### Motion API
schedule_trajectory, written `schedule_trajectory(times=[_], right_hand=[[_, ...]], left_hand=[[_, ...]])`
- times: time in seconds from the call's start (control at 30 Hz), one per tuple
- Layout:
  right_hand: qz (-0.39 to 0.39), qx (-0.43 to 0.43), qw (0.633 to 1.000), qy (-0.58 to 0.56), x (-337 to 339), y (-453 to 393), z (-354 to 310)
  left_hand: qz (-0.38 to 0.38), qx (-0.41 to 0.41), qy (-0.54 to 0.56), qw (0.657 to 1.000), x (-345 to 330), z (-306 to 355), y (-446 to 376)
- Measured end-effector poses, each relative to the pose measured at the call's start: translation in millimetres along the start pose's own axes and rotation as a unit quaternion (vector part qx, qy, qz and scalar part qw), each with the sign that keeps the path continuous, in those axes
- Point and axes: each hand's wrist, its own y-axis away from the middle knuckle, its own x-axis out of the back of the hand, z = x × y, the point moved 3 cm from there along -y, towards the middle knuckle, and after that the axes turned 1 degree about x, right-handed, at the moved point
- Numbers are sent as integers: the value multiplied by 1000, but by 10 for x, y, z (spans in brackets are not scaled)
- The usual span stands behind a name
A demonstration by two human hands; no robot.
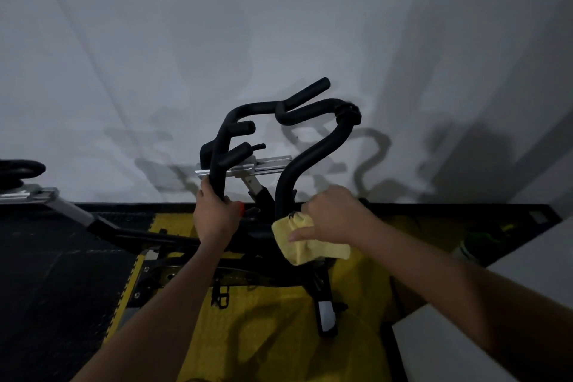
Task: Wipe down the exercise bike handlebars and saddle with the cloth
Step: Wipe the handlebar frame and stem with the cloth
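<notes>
The black padded handlebars (pixel 313 112) of the exercise bike rise in the middle of the head view, looping up toward the wall. My left hand (pixel 214 214) grips the lower end of the left bar. My right hand (pixel 335 214) holds a folded yellow cloth (pixel 307 245) wrapped against the lower end of the right bar, thumb lying across the cloth. The saddle is out of sight.
A silver slide rail (pixel 266 164) crosses behind the bars above the bike frame (pixel 325 310). A second bike's black bar and grey post (pixel 24 183) stand at the left. Yellow and black floor mats (pixel 273 335) lie below; a white block (pixel 465 341) sits at the lower right. The wall is close ahead.
</notes>
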Motion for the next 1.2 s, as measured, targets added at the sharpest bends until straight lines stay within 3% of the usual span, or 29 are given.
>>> schedule_trajectory(times=[0.17, 0.23, 0.37, 0.53, 0.6, 0.7, 0.83, 0.9, 1.0, 1.1, 1.2], right_hand=[[-63, 7, 998, -13, 88, 140, 414], [-54, 21, 998, 7, 112, 144, 338], [33, 26, 998, 45, 18, -60, -166], [163, -128, 978, 40, -331, -160, -420], [194, -117, 973, 40, -365, -146, -429], [241, -76, 967, -28, -238, -111, -393], [287, -154, 916, -233, 29, -97, -209], [272, -105, 930, -225, 96, -115, -212], [170, -23, 972, -160, -144, -139, -407], [163, -17, 983, -84, -383, -164, -612], [182, -9, 980, -83, -400, -255, -739]], left_hand=[[13, -10, 0, 1000, -37, -22, -39], [27, -15, 4, 1000, -52, -41, -41], [55, -15, 7, 998, -94, -87, -68], [62, -24, 7, 998, -119, -122, -92], [62, -24, 6, 998, -111, -117, -88], [59, -24, -6, 998, -98, -111, -73], [54, -27, -12, 998, -90, -109, -59], [53, -27, -10, 998, -104, -109, -71], [53, -24, 7, 998, -115, -125, -103], [64, -1, 60, 996, -107, -128, -108], [72, 27, 70, 995, -84, -99, -100]])
